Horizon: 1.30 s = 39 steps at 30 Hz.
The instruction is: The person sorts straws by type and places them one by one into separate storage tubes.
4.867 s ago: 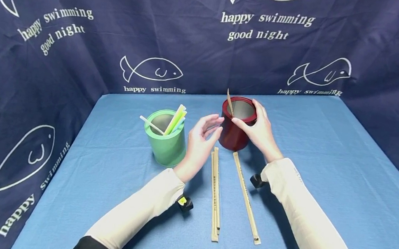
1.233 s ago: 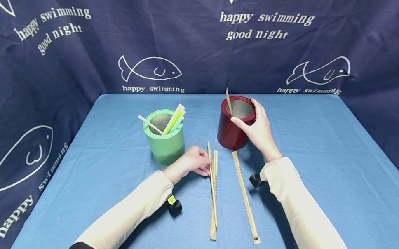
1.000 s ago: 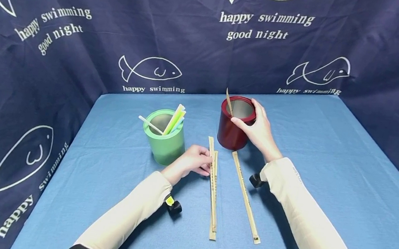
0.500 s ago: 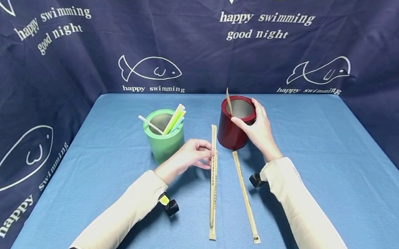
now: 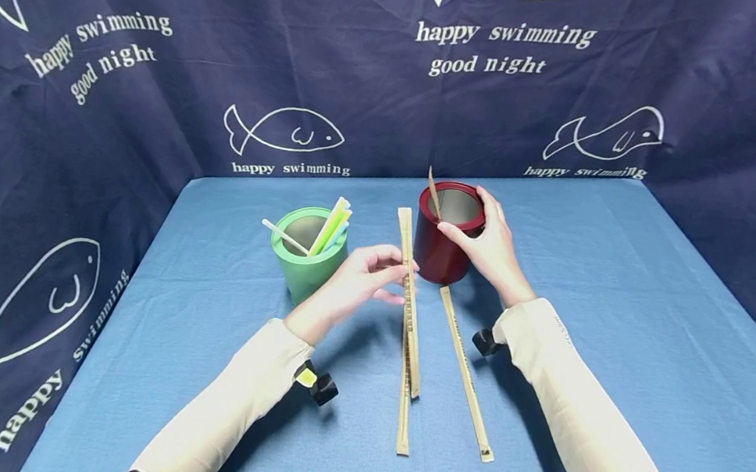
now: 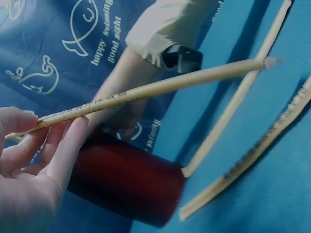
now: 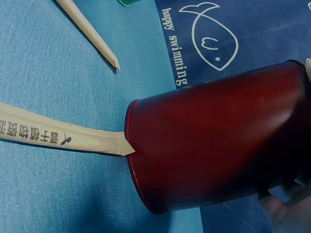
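Observation:
My left hand [image 5: 364, 275] pinches a paper-wrapped straw [image 5: 412, 319] between thumb and fingers, raised over the table; dark printing shows along the straw [image 6: 160, 87] in the left wrist view. My right hand [image 5: 493, 252] holds the rim and side of a dark red can [image 5: 439, 255], which stands upright. One wrapped straw [image 5: 434, 196] leans inside that can, its tip above the rim. Two more wrapped straws lie on the cloth: one [image 5: 402, 428] partly beneath the held straw, the other [image 5: 467, 374] farther right, its far end near the red can.
To the left stands a light green can [image 5: 305, 274] with several coloured straws [image 5: 329, 228] sticking out, close behind my left wrist. A blue cloth [image 5: 609, 312] covers the table. Dark blue curtains [image 5: 372, 54] with white fish drawings hang at the back and sides.
My left hand has come down to the pair of wrapped straws, pinched one, and lifted it up and forward, towards the red can. The right hand stays on the can.

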Available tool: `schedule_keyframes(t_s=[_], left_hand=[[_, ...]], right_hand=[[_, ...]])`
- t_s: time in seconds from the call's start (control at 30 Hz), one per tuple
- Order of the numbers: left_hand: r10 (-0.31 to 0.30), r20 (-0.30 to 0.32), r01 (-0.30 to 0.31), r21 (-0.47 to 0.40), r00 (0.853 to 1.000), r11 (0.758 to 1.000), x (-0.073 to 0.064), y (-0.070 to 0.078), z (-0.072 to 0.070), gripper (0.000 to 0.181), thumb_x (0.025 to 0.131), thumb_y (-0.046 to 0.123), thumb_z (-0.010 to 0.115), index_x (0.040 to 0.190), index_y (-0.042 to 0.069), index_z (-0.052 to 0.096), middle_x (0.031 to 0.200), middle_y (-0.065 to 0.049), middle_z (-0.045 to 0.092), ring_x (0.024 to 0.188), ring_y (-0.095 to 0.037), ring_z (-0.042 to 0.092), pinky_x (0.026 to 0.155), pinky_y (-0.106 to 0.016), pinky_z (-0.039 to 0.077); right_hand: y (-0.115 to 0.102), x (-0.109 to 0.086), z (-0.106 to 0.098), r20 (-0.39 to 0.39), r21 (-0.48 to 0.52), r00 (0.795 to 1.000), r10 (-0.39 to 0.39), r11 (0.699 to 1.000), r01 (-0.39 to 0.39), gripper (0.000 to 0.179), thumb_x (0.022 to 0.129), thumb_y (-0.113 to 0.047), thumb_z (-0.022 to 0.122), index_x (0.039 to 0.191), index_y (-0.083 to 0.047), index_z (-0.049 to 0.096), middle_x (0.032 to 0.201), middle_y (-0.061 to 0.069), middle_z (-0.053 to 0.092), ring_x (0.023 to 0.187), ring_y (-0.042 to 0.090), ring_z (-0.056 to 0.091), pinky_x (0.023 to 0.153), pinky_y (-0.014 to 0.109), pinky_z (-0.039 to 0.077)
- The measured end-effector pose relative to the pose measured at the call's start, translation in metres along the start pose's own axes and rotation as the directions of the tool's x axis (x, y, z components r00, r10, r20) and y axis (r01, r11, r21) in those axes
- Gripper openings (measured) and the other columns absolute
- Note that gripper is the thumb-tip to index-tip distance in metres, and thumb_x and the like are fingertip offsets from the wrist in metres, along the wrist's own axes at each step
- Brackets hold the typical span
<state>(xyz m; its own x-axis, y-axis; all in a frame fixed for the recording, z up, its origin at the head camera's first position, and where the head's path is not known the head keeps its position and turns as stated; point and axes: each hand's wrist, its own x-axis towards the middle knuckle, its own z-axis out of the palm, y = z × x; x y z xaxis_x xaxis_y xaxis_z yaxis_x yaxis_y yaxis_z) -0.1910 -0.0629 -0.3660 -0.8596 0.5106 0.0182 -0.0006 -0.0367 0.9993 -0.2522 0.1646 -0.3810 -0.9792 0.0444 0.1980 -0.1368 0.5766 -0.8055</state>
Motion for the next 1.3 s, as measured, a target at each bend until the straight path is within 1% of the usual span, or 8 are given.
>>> schedule_keyframes(t_s=[0.13,0.23,0.37,0.67,0.8,1.0,1.07,1.3], left_hand=[[0.063,-0.032,-0.061,0.048,0.998,0.997,0.002,0.011,0.001,0.022,0.097,0.005,0.052,0.109,-0.012,0.056,0.112,-0.032,0.064,0.087,-0.008,0.068,0.081,-0.041,0.059],[0.128,-0.062,-0.122,0.082,0.99,0.989,0.003,0.019,0.002,0.02,0.097,0.005,0.052,0.108,-0.011,0.057,0.111,-0.033,0.063,0.096,-0.026,0.07,0.081,-0.04,0.059],[0.196,-0.106,-0.185,0.109,0.975,0.977,0.003,0.027,0.003,0.019,0.096,0.005,0.053,0.106,-0.011,0.058,0.11,-0.033,0.064,0.107,-0.047,0.061,0.082,-0.039,0.059],[0.344,-0.188,-0.31,0.187,0.92,0.932,0.002,0.045,0.007,0.017,0.094,0.001,0.056,0.105,-0.011,0.058,0.108,-0.031,0.065,0.104,-0.04,0.065,0.086,-0.036,0.058],[0.432,-0.233,-0.385,0.221,0.872,0.896,0.003,0.054,0.006,0.02,0.092,0.002,0.059,0.108,-0.01,0.06,0.105,-0.03,0.067,0.099,-0.031,0.069,0.086,-0.036,0.058],[0.561,-0.301,-0.483,0.299,0.771,0.823,0.007,0.067,0.005,0.018,0.092,0.003,0.059,0.106,-0.008,0.062,0.101,-0.027,0.07,0.089,-0.006,0.069,0.085,-0.036,0.058],[0.594,-0.315,-0.51,0.311,0.74,0.802,0.009,0.071,0.006,0.017,0.093,0.002,0.058,0.106,-0.008,0.062,0.101,-0.026,0.07,0.09,-0.007,0.069,0.085,-0.036,0.058],[0.686,-0.339,-0.586,0.358,0.643,0.727,0.013,0.076,0.014,0.018,0.094,0.0,0.056,0.109,-0.009,0.059,0.102,-0.025,0.07,0.099,-0.029,0.069,0.089,-0.034,0.056]], right_hand=[[0.0,0.0,-0.001,-0.002,0.001,1.0,0.0,1.0,0.0,0.094,0.081,-0.05,0.07,0.155,-0.018,0.021,0.158,0.01,0.027,0.138,0.031,0.036,0.11,0.054,0.037],[-0.001,0.0,-0.001,-0.005,0.001,1.0,-0.002,1.0,0.002,0.094,0.081,-0.05,0.07,0.155,-0.017,0.021,0.158,0.01,0.027,0.138,0.031,0.036,0.11,0.054,0.037],[-0.001,0.0,0.0,-0.004,0.001,1.0,-0.001,1.0,0.001,0.093,0.082,-0.05,0.07,0.155,-0.019,0.021,0.158,0.01,0.027,0.137,0.031,0.037,0.109,0.054,0.038],[0.0,-0.001,0.0,-0.004,0.003,1.0,-0.006,1.0,0.006,0.093,0.082,-0.049,0.07,0.155,-0.017,0.022,0.158,0.01,0.027,0.137,0.031,0.037,0.108,0.054,0.039],[0.001,-0.001,0.0,0.002,0.003,1.0,0.0,1.0,0.0,0.093,0.082,-0.05,0.069,0.155,-0.018,0.021,0.159,0.01,0.026,0.137,0.031,0.037,0.108,0.054,0.039],[0.0,0.0,0.0,-0.001,0.007,1.0,-0.004,1.0,0.004,0.093,0.082,-0.049,0.069,0.155,-0.017,0.022,0.158,0.01,0.027,0.137,0.03,0.036,0.109,0.053,0.039],[0.001,0.0,0.0,-0.004,0.012,1.0,-0.007,1.0,0.007,0.092,0.082,-0.048,0.07,0.155,-0.017,0.022,0.158,0.01,0.028,0.137,0.03,0.036,0.109,0.053,0.039],[0.002,0.0,-0.001,-0.004,0.003,1.0,-0.02,1.0,0.02,0.094,0.081,-0.05,0.07,0.155,-0.016,0.022,0.158,0.011,0.028,0.137,0.031,0.036,0.109,0.053,0.038]])
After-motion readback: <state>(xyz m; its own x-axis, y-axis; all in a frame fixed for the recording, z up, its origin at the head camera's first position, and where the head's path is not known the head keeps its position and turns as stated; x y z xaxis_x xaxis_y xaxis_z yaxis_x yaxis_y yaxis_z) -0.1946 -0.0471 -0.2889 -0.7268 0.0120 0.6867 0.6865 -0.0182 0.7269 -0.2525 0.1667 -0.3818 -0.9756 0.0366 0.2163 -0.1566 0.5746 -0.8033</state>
